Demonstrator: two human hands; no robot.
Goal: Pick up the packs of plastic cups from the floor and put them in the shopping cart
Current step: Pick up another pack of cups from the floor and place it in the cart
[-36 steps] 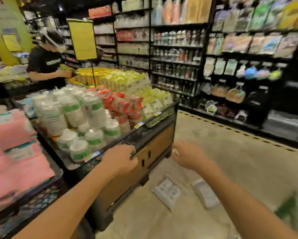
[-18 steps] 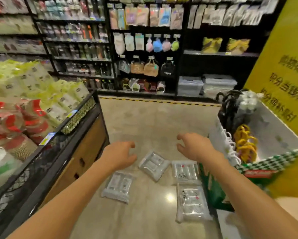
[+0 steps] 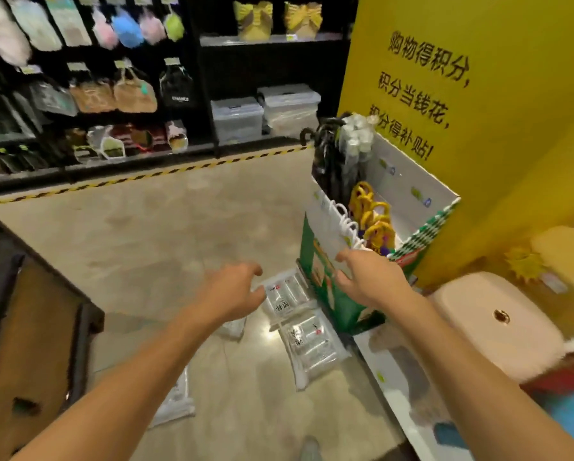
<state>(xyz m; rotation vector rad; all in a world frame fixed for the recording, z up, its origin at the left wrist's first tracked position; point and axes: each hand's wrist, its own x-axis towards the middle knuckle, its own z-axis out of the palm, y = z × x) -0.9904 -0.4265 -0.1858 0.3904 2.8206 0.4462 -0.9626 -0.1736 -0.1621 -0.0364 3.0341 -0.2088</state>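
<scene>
While both hands (image 3: 232, 294) hover empty, cup packs (image 3: 285, 299) lie below spread fingers (image 3: 340, 261).

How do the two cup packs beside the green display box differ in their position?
The farther pack lies next to the left hand; the nearer pack lies closer to the camera, clear of both hands. The farther pack sits against the green display box; the nearer pack extends past its corner. Both are clear, flat on the floor, untouched.

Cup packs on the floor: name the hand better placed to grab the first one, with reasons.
Left. The left hand hovers open right beside the nearest cup pack, fingers curled toward it. The right hand is open too, but over the green display box.
</scene>
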